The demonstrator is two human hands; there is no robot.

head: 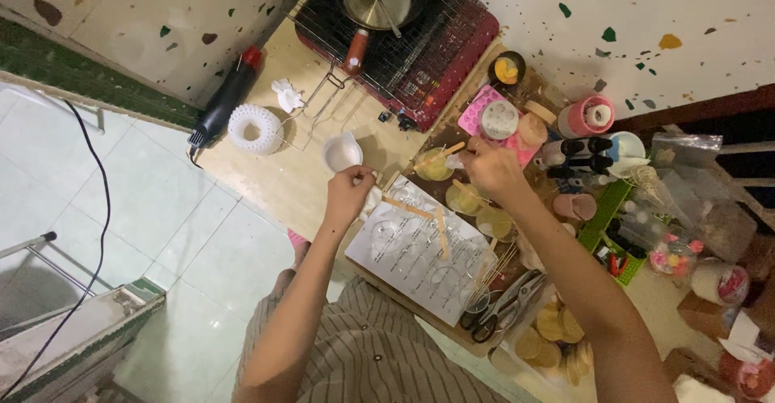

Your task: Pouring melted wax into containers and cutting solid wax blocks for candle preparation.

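Striped lap below; the left hand (349, 187) pinches closed on something small by the white cup (341, 152), the right hand (489, 169) grips a wooden stick (449, 151) in 1 yellow-filled cup (433, 166), which could tip and spill

small white measuring cup (341, 152): upright, on pale tabletop, just beyond left fingers | clear plastic cup (434, 166): yellowish liquid inside, upright on brown board, wooden stir stick (449, 151) leaning in it, at right fingertips
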